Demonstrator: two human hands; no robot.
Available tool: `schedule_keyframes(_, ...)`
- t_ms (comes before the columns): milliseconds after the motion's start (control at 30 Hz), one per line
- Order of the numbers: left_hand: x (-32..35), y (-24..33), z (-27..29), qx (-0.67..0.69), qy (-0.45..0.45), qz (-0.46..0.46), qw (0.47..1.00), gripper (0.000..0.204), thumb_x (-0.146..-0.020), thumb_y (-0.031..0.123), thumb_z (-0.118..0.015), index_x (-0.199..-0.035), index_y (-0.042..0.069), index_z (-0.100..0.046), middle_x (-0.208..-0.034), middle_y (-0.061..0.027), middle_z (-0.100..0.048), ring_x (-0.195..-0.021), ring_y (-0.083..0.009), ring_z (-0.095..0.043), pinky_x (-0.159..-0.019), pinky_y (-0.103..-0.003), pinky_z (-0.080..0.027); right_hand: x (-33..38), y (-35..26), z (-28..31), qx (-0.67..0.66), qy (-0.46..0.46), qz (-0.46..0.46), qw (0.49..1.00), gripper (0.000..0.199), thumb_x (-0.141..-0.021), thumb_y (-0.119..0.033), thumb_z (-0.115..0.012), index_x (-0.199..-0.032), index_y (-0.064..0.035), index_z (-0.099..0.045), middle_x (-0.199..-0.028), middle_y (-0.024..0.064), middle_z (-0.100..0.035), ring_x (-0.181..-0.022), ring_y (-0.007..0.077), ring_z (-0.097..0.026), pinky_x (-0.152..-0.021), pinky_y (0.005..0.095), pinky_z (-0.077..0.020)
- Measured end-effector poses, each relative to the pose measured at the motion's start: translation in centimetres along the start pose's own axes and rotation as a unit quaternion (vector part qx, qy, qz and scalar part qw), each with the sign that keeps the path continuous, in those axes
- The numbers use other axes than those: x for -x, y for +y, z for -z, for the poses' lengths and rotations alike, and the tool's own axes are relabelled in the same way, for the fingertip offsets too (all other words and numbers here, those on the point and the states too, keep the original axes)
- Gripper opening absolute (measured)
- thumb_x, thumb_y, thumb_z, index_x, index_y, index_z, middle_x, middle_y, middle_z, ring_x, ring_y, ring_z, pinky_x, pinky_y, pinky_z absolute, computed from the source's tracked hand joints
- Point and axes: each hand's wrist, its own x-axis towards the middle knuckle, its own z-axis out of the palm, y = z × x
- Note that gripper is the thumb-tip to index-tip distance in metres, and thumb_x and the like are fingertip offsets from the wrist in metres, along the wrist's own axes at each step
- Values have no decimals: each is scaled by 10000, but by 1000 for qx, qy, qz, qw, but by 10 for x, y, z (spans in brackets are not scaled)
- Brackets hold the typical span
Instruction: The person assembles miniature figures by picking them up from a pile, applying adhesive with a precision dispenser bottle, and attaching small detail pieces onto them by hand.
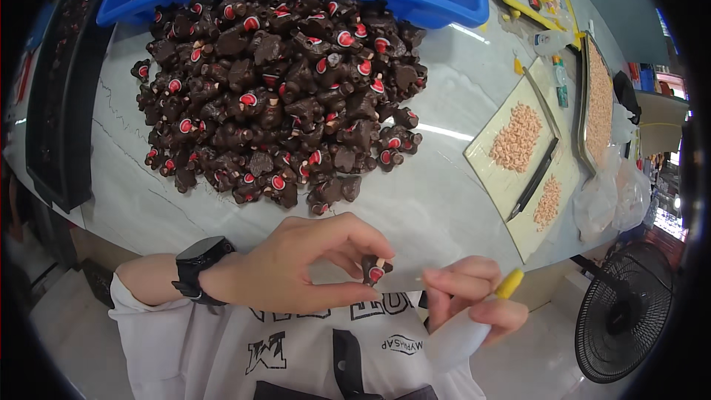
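- Faces the figurine pile (pixel 281 96) from its near side
- Cups a white bottle (pixel 453 344) in the curled right hand (pixel 465 285)
- Pinches one dark figurine (pixel 375 274) in the narrowly parted left hand (pixel 287 259)
- Grips a tiny pale piece (pixel 418 278) in right fingertips, just right of that figurine, apart

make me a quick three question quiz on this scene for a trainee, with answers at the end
1. True or false: the left grip holds a single dark figure.

2. What does the right grip hold?
A) a fan
B) a yellow-tipped white bottle
C) a wristwatch

3. Fill the gap: the black tool lies between ___ heaps of pale pieces on the board.

Key: 1 true; 2 B; 3 two.
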Motion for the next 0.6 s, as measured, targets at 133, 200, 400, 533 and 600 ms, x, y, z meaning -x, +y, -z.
schedule_keyframes(133,2,1,-1,-15,8,8,1000,469,-728,-19,-673,-1110,-10,-401,-1009,-140,-589,-836,-151,-618,-706,-255,-527,-8,-2,-14,-3,-46,5,999,392,-580,122,-693,-767,-68,-406,-871,218,-637,-590,203,-546,-489,242,-405)
schedule_keyframes(200,3,2,-2,-11,17,13,1000,493,-728,-13,-675,-1127,-6,-384,-1004,-138,-593,-819,-145,-619,-689,-248,-527,-9,-2,-15,-4,-56,6,998,387,-568,130,-686,-760,-64,-412,-873,220,-636,-589,205,-547,-497,239,-412)
schedule_keyframes(400,5,-3,-3,-27,40,-22,999,532,-727,0,-681,-1141,-1,-347,-986,-137,-599,-788,-140,-623,-677,-245,-528,-13,2,-10,-12,-87,24,996,342,-555,124,-669,-718,-48,-423,-881,249,-625,-607,217,-548,-489,236,-422)
schedule_keyframes(533,5,-4,-2,-60,45,-41,996,513,-725,5,-684,-1123,-11,-360,-978,-133,-594,-778,-143,-623,-654,-241,-529,-15,2,-14,-7,-99,10,995,332,-587,85,-670,-767,-42,-421,-882,255,-623,-599,206,-543,-467,239,-422)
schedule_keyframes(600,6,-5,-2,-86,48,-50,994,504,-726,8,-685,-1116,-15,-366,-974,-126,-590,-770,-145,-624,-644,-239,-530,-13,1,-19,-1,-91,6,996,334,-599,67,-675,-786,-41,-420,-884,250,-625,-592,200,-540,-462,238,-422)
